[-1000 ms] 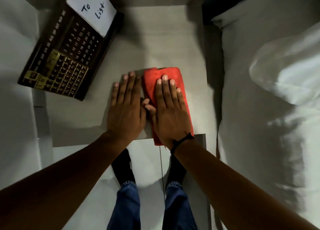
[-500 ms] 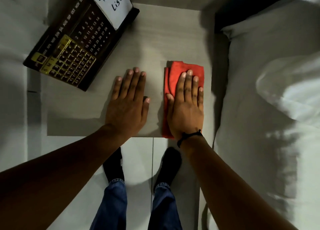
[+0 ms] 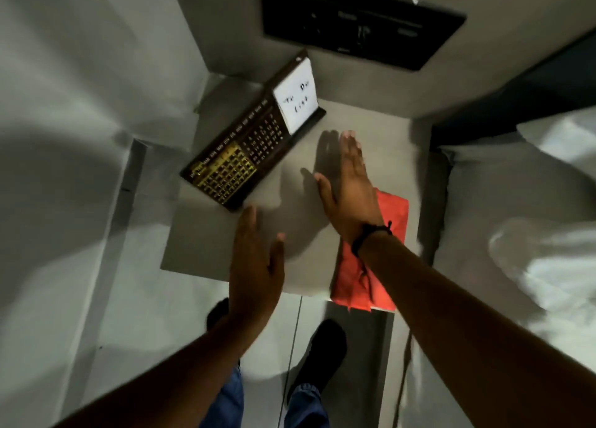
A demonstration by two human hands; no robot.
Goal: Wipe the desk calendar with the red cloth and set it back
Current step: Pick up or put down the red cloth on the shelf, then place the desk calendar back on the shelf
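The dark desk calendar (image 3: 245,156), with gold date grid and a white "To Do List" card, stands at the back left of the small grey table (image 3: 206,250). The folded red cloth (image 3: 392,221) lies at the table's right front, its end over the front edge. My right hand (image 3: 350,188) is raised above the table, fingers straight and together, between the cloth and the calendar, holding nothing. My left hand (image 3: 258,266) hovers edge-on over the table's front, fingers extended, empty, just short of the calendar's near corner. The frame is motion-blurred.
A white bed with a pillow (image 3: 532,221) borders the table on the right. A dark wall panel (image 3: 361,21) hangs behind the table. White walls close in on the left. My feet (image 3: 319,356) and jeans stand on the floor below the table's front edge.
Both hands have lifted off the table and the cloth and moved forward toward the calendar. The red cloth stays at the right. The camera has tilted up, showing the wall panel.
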